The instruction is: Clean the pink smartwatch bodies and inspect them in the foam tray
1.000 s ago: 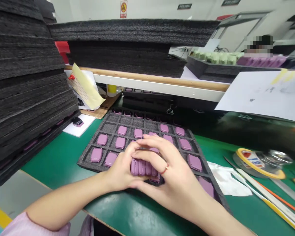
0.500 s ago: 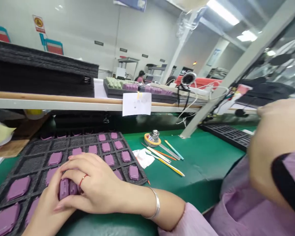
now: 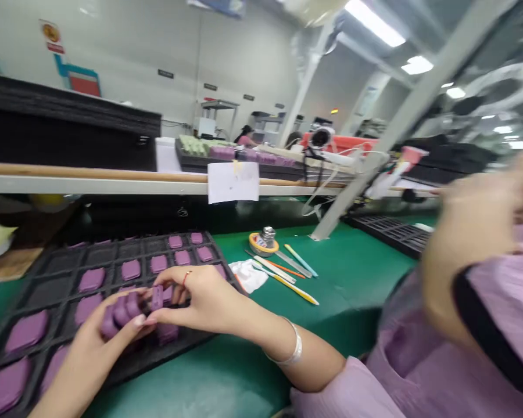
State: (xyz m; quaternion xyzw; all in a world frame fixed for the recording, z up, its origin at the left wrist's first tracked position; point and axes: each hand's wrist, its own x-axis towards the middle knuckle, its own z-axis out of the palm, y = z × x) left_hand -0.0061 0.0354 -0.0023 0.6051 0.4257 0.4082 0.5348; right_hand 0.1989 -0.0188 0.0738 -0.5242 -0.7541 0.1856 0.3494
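My left hand (image 3: 91, 342) cups a short stack of small purple cases (image 3: 117, 310) just above a black foam tray (image 3: 61, 290). My right hand (image 3: 200, 296), with a ring and a silver bracelet, pinches one purple case (image 3: 157, 297) at the stack's right end. The tray's square pockets hold several more purple cases (image 3: 131, 269). The tray lies on a green bench mat (image 3: 353, 273).
A co-worker's arm and pink sleeve (image 3: 483, 302) fill the right side, close to me. A white cloth (image 3: 248, 274), a tape roll with a metal weight (image 3: 264, 241) and several pencils and rulers (image 3: 287, 273) lie right of the tray. Another black tray (image 3: 392, 232) sits far right. A shelf rail (image 3: 113, 180) runs above.
The camera swung right and up between the earliest frame and now. My right hand went from covering the stack to pinching one case at its end; my left hand still cups the stack.
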